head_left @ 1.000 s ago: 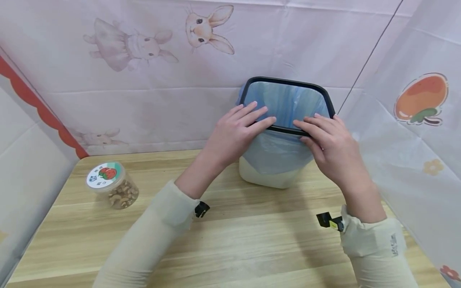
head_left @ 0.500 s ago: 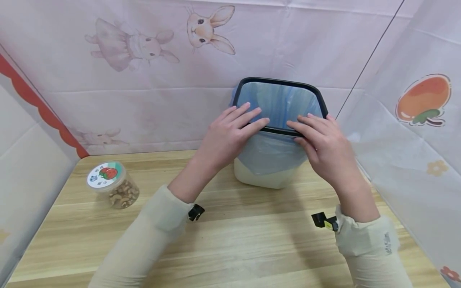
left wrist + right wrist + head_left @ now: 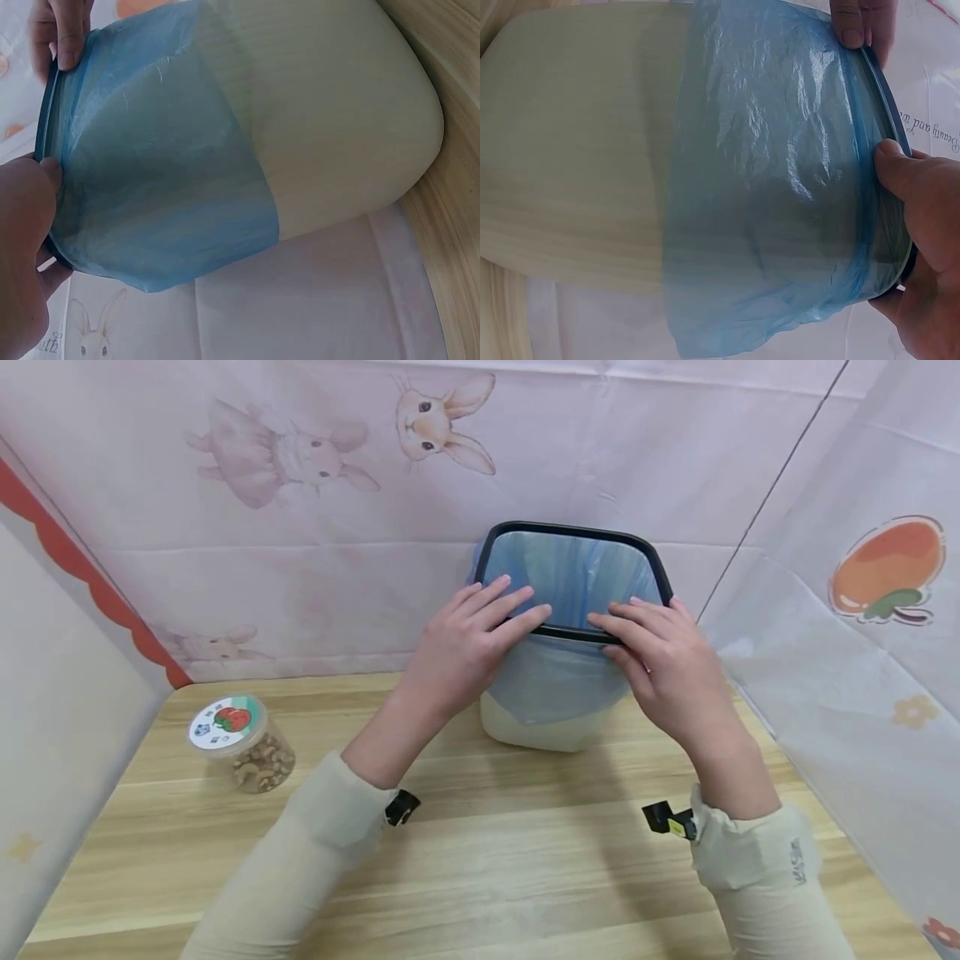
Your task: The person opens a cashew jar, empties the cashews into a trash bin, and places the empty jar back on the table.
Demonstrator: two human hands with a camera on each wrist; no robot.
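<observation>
A cream trash can stands on the table in the head view, lined with a thin blue plastic bag folded down over its outside. A black ring sits around the can's mouth, over the bag. My left hand grips the front left of the ring, fingers over the inside. On the front right, my right hand holds the ring the same way. Both wrist views show a thumb pressed on the outside just below the ring, as does the right thumb.
A clear jar of cashews with a printed lid stands at the left of the wooden table. Behind the can hangs a pale cloth with rabbit prints, and another covers the right side. Black wrist cameras show at both cuffs.
The trash can has slid a little to the left, both hands moving along with it and keeping their hold on the ring. The jar shows slightly farther right as the view shifts.
</observation>
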